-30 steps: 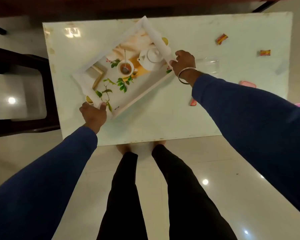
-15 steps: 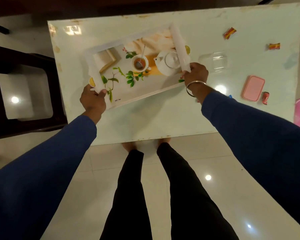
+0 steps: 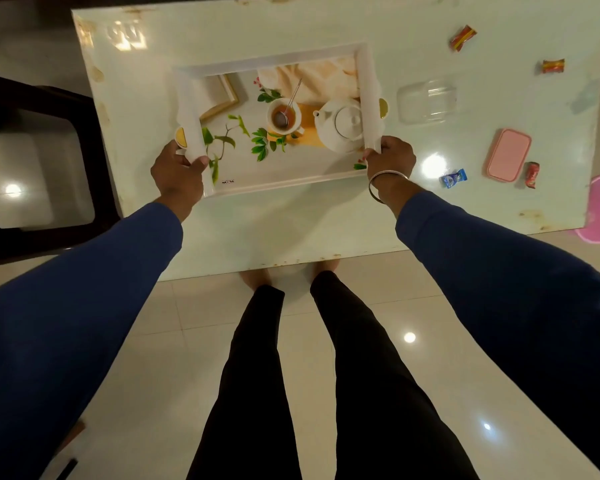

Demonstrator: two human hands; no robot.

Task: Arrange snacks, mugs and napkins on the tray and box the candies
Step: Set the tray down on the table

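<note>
Tray in hand, nothing loaded yet.
You grip the printed tray at centre frame, left hand and right hand curled on its sides; four candies lie scattered at right near the pink box on the counter, unboxed.

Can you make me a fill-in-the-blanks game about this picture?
1. Both hands, the left hand and the right hand, hold the white ____.
2. The lid lying on the table is ____ in colour.
3. The picture printed on the tray shows a white ____ beside a cup.

Missing words: tray; pink; teapot
</note>
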